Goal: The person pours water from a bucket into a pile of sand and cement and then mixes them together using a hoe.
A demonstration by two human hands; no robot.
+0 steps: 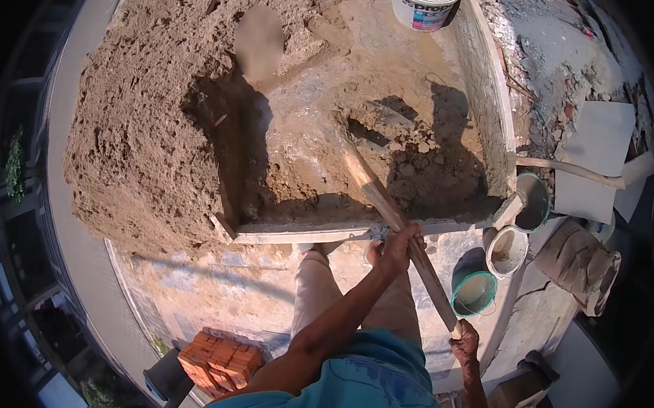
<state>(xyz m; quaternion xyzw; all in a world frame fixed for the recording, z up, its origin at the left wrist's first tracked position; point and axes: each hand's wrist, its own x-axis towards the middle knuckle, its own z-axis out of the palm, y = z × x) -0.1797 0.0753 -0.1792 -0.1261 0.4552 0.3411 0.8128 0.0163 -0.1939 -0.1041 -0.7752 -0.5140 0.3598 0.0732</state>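
My left hand point(401, 248) grips the middle of a long wooden tool handle point(381, 198). Lower down, my right hand point(465, 341) is closed around the handle's near end. The shaft slants up and left over the front board point(303, 236) of a mixing trough. Its far end meets the wet mortar or sand mix point(416, 169) inside. The tool's head, perhaps a hoe blade, is partly hidden there, so its shape is hard to tell. A large heap of sand point(144, 119) fills the trough's left side and spills past it.
A white plastic bucket point(423, 11) stands at the trough's far end. To the right are a green bucket point(473, 293), a white bucket point(506, 251), a dark bucket point(532, 202), a paper sack point(573, 264) and another wooden handle point(569, 168). Stacked red bricks point(219, 360) sit lower left.
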